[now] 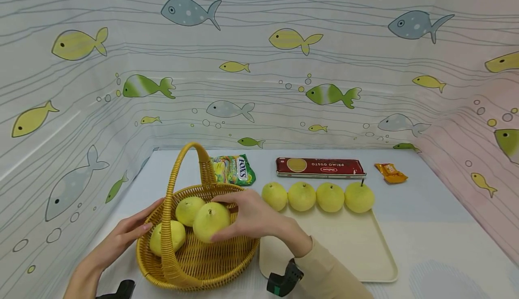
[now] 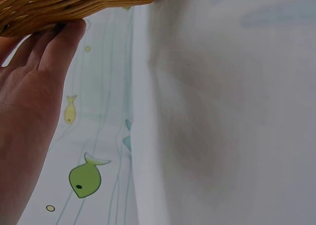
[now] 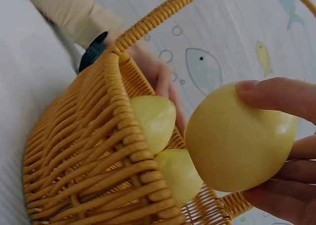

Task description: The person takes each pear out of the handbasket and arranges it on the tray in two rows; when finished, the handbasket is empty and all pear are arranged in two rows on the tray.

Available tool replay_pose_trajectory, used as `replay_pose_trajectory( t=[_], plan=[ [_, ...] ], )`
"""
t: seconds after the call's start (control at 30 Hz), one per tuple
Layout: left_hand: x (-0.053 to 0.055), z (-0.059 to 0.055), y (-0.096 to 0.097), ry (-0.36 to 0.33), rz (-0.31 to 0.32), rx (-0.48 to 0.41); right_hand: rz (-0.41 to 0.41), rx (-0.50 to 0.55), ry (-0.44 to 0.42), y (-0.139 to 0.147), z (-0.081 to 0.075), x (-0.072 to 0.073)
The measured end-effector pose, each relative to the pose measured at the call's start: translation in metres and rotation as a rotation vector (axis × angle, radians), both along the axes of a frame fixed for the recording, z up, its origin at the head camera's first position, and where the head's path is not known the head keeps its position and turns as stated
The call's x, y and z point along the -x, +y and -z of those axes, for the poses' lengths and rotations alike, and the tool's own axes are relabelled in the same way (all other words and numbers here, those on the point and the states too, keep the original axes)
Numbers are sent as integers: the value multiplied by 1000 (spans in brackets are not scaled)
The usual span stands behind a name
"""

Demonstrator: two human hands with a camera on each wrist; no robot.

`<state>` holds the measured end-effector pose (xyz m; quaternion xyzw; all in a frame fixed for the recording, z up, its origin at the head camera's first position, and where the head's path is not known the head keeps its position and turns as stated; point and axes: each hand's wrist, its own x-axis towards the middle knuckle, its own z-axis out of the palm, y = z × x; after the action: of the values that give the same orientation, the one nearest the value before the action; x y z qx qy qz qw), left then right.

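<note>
My right hand holds a yellow-green pear over the wicker basket, gripping it between thumb and fingers. The right wrist view shows this pear close up, above the basket's rim. Two more pears, one at the back and one at the left, lie in the basket. With fairly straight fingers, my left hand touches the basket's left rim. In the left wrist view its fingers lie against the outside of the woven wall.
Several pears stand in a row along the back of a cream tray, right of the basket. Behind are a green FOX'S candy bag, a dark red biscuit pack and a small orange packet. The basket's tall handle arches up.
</note>
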<state>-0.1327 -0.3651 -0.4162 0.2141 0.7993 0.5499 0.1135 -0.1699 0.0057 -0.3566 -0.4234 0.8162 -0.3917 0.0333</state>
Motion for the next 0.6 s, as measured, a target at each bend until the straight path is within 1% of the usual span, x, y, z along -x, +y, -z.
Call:
replay_pose_trajectory(
  t=[0.13,0.27,0.37,0.6],
  plan=[
    [1,0,0,3,2,0,14,15,-13,4,-3,2],
    [1,0,0,-4,-7,6,26,40,-63,8,-7,3],
    [1,0,-1,-5,-9,9,34,48,-82,12,-10,4],
    [1,0,-1,1,7,-1,53,73,-113,21,-17,5]
  ],
)
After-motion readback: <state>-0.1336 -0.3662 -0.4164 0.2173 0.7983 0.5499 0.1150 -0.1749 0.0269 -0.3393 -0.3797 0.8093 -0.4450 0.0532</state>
